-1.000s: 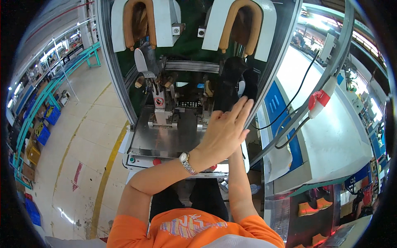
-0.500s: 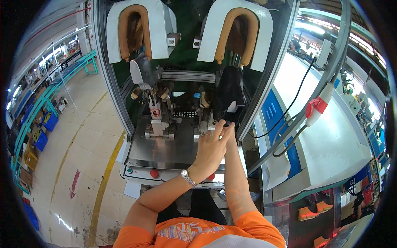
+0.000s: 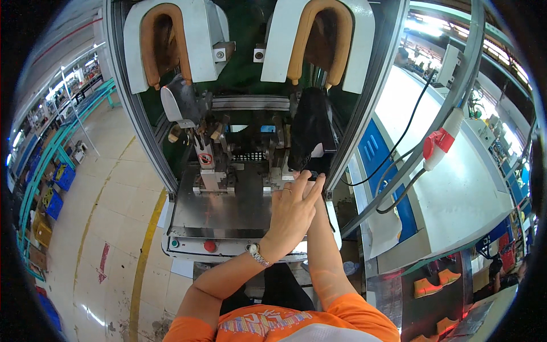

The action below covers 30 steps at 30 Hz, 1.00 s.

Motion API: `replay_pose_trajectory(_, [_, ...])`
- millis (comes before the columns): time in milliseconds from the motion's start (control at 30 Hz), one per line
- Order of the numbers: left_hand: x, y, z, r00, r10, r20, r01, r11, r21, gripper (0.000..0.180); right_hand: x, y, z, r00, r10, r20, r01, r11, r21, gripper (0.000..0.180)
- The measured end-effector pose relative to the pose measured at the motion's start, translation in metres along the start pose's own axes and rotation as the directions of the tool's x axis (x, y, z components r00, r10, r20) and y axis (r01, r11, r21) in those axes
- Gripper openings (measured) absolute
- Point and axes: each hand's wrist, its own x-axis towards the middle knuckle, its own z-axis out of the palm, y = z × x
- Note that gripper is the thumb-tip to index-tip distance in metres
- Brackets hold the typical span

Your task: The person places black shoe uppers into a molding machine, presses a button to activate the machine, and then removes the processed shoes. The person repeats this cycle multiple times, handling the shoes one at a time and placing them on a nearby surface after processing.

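A black shoe stands upright on the right station of a shoe-forming machine. My left hand, with a watch on the wrist, reaches across to it with fingers stretched flat and close together, the tips touching the shoe's lower end. My right forearm runs up under the left hand, which hides my right hand. The left station holds a bare grey metal form. Above each station hangs a tan U-shaped pad in a white housing.
A steel plate with a red button on its front edge lies below the stations. A red and white plug on a cable hangs at right over a white table. Orange shoes sit lower right.
My left hand's fingers were spread wide over the shoe; they have drawn together and the hand has slid back to the shoe's lower end.
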Motion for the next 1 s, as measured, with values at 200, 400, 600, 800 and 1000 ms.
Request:
replay_pose_trajectory(200, [0.005,0.001,0.005,0.997,0.020,-0.069,-0.020,1.000,0.004,0.046,-0.012,0.000,0.000,1.000,-0.017,-0.024,0.017,1.000,-0.003,0.023])
replay_pose_trajectory(400, [0.006,0.003,0.005,0.999,0.021,-0.045,-0.023,0.998,-0.063,0.050,-0.018,-0.010,0.006,1.000,-0.018,-0.025,0.018,0.999,-0.031,0.021])
replay_pose_trajectory(600, [0.002,0.008,0.005,1.000,0.018,0.001,-0.018,0.999,-0.051,0.060,-0.020,-0.020,0.014,1.000,-0.014,-0.024,0.012,0.997,-0.072,0.019])
replay_pose_trajectory(800, [-0.006,0.005,0.007,0.998,0.043,0.039,-0.039,0.994,-0.098,0.057,-0.025,-0.038,0.021,0.998,-0.013,-0.055,-0.001,0.970,-0.245,0.018])
replay_pose_trajectory(1000, [-0.007,-0.007,0.009,0.976,0.141,0.165,-0.157,0.984,0.088,0.034,-0.125,-0.007,-0.089,0.662,-0.604,-0.443,-0.259,0.370,-0.892,0.042])
